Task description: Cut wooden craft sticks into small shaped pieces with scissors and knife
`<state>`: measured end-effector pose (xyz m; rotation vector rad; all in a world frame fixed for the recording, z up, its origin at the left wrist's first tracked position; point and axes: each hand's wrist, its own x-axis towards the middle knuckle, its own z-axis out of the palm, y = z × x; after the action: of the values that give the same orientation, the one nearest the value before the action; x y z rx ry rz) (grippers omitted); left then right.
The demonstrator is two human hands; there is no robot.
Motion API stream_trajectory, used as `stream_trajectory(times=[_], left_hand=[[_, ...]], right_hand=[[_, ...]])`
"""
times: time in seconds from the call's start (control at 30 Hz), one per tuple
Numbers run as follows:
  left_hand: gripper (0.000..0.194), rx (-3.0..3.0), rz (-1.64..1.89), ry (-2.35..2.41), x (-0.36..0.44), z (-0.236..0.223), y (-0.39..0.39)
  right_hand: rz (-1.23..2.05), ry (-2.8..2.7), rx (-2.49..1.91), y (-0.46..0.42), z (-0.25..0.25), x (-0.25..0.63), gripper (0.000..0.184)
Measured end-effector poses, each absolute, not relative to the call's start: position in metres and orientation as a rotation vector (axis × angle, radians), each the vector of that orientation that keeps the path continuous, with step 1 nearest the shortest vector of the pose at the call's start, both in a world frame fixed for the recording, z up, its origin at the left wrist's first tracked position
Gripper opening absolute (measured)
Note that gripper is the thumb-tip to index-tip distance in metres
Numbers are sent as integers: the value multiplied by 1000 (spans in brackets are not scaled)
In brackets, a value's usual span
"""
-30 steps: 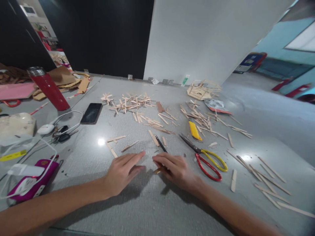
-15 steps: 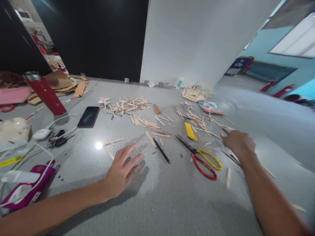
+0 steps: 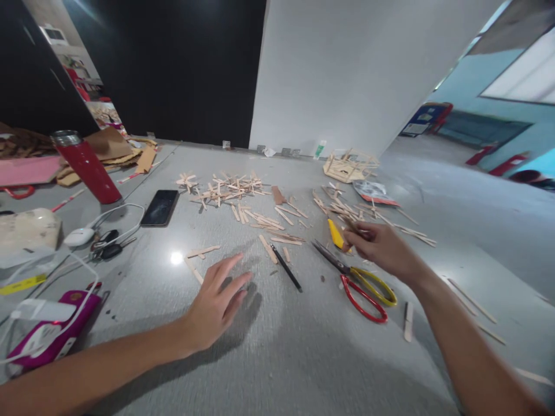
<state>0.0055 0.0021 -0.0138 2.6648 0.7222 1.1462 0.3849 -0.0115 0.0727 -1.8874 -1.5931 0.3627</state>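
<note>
My left hand (image 3: 219,303) lies flat on the grey table (image 3: 277,358) with its fingers stretched out and nothing in it. Just ahead of it lie loose wooden sticks (image 3: 202,252) and a black pencil (image 3: 286,267). My right hand (image 3: 381,247) hovers above the scissors (image 3: 362,282) with red and yellow handles. Its fingers are pinched on a thin wooden stick (image 3: 353,226). A yellow cutter (image 3: 335,234) lies beside that hand.
Piles of wooden sticks (image 3: 229,188) spread across the middle. A stick frame model (image 3: 349,164) stands at the back. At the left are a phone (image 3: 160,208), a red flask (image 3: 87,167), cables, keys, cardboard and a magenta device (image 3: 47,332). More sticks lie at the right.
My right hand left the pencil in front of me, reached out to the sticks at the right, then came back over the scissors with a stick. The left hand stayed flat.
</note>
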Motion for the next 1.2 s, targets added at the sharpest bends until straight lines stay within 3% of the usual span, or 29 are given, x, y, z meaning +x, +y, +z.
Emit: stream_trajectory(times=[0.1,0.43,0.67,0.77,0.83,1.0,1.2], left_hand=[[32,2657,1142,734,6,-14,2],[38,2539,1198,782,6,-12,4],[13,2583,1183,658,5,-7,3],[10,2570,1198,650,6,-8,3],[12,2560,1187,663,6,-9,3],[14,2586,1015,730,7,-15,4],[14,2641,946,815,6,-23,5]], right_hand=[[503,-1707,-1792,-21,80,342,39],[732,-1767,-1527,-40,65,278,28],[770,-1803,-1411,-44,50,258,25],[786,-1808,-1406,-45,47,255,26],[721,-1845,-1465,-44,45,257,22],[209,-1905,-1843,-32,34,276,21],[-85,-1966,-2003,-17,9,306,25]])
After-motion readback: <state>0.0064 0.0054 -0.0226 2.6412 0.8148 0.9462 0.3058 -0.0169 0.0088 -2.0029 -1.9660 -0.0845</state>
